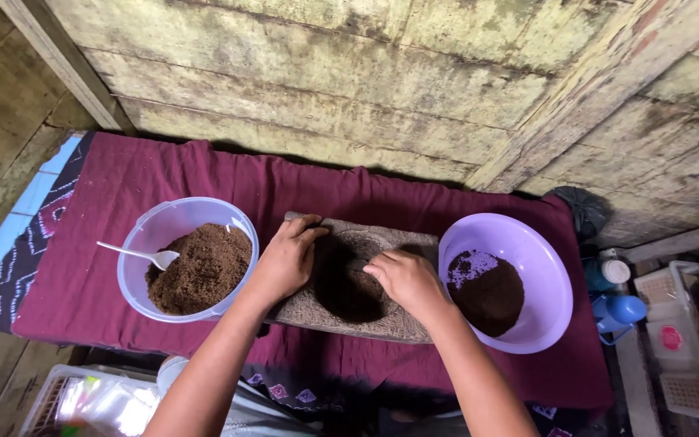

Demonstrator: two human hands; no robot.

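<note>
Two bowls, one clear (pixel 188 259) and one purple (pixel 506 282), one white spoon (pixel 139 254), one stone slab (pixel 349 279), two hands (pixel 286 260) (pixel 408 282).

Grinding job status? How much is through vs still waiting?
Done: a dark, fine batch sits in the purple bowl. In hand: the left hand steadies the stone slab while the right hand works a dark patch on it. Left: the clear bowl holds a large heap of coarser brown material with a white spoon in it.
</note>
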